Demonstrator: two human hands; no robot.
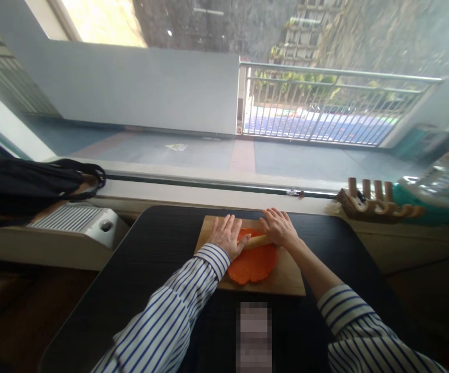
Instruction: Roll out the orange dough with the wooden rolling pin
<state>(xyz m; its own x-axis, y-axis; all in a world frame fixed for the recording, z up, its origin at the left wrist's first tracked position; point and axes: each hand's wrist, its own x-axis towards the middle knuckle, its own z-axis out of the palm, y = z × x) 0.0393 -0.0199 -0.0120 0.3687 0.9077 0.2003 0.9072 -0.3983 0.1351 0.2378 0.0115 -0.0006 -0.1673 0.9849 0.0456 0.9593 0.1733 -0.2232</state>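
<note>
A sheet of orange dough (256, 265) with a ragged edge lies flat on a wooden board (286, 280). Across its upper part rests a light wooden rolling pin (256, 242), slightly tilted, higher at the right. My left hand (226, 237) lies over the pin's left end with its fingers stretched out and the thumb along the pin. Over the right end is my right hand (280, 228), palm down, fingers extended forward past the pin. Both hands press from above rather than wrapping round it, and they hide the pin's two ends.
The board lies on a black table (150, 259) against a windowsill. A black bag (26, 181) sits at the left above a white slatted unit (76, 228). On the right stand a wooden pegged rack (372, 202) and a teal container (415, 191). A small item (295, 193) lies on the sill.
</note>
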